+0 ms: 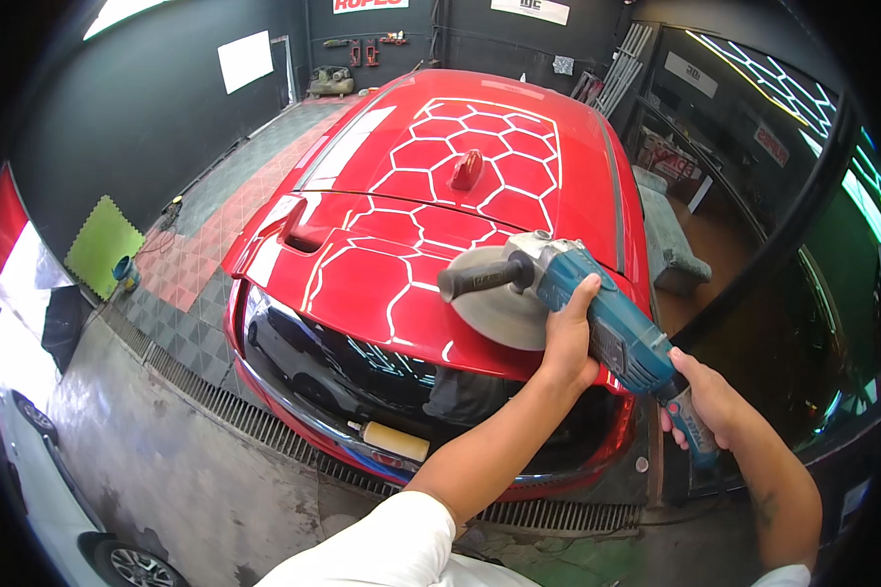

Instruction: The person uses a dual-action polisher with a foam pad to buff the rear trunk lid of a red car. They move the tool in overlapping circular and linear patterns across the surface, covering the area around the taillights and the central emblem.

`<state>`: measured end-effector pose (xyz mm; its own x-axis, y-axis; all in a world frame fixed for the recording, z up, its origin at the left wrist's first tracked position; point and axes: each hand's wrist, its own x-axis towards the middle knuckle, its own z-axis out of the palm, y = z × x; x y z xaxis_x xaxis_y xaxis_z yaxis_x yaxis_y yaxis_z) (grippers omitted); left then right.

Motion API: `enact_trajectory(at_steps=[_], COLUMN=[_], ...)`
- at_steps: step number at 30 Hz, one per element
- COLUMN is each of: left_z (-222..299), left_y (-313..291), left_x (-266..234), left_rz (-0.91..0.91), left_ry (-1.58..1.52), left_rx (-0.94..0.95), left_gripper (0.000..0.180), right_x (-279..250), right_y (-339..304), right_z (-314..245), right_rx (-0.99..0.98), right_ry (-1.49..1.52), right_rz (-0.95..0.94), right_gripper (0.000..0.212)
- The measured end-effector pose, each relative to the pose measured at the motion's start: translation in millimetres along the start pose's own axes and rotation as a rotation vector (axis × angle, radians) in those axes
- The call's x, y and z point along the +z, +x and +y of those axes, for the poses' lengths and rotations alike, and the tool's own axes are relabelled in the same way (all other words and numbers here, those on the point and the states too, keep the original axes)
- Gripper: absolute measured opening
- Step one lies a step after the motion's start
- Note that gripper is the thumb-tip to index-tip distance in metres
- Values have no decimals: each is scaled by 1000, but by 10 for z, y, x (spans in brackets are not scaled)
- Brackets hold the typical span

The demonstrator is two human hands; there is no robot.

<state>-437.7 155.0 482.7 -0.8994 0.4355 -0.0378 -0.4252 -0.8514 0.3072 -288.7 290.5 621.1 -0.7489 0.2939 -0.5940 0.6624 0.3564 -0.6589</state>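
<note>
A blue-green rotary polisher (612, 313) spans both my hands over the right rear of a red car (362, 284). My left hand (570, 338) is closed round its body just behind the metal head. At the tail end, my right hand (705, 396) wraps the rear grip. The round pale pad (499, 318) faces down over the glossy rear spoiler; whether it presses on the paint, I cannot tell. A black side handle (480, 280) sticks out to the left with no hand on it.
A yellowish bottle (396, 440) lies on the ledge below the rear window. On the roof stands a red fin antenna (467, 171). A grey sofa (671, 240) is at the right, and a floor grate (255, 421) runs behind the car. A white car (59, 499) stands at lower left.
</note>
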Motion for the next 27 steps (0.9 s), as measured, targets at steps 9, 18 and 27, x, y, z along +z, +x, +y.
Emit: enact_trajectory(at_steps=[9, 18, 27], left_z=[882, 2159, 885], left_y=[426, 588, 750], left_x=[-199, -754, -507], left_rz=[50, -217, -175], left_ry=[54, 131, 145], left_rx=[9, 47, -162], left_gripper=[50, 49, 50], right_x=[496, 1559, 1114], right_y=[387, 896, 513], right_z=[-621, -559, 243], right_rx=[-128, -611, -558], right_ry=[14, 544, 582], right_rz=[-151, -587, -237], right_gripper=[58, 101, 105])
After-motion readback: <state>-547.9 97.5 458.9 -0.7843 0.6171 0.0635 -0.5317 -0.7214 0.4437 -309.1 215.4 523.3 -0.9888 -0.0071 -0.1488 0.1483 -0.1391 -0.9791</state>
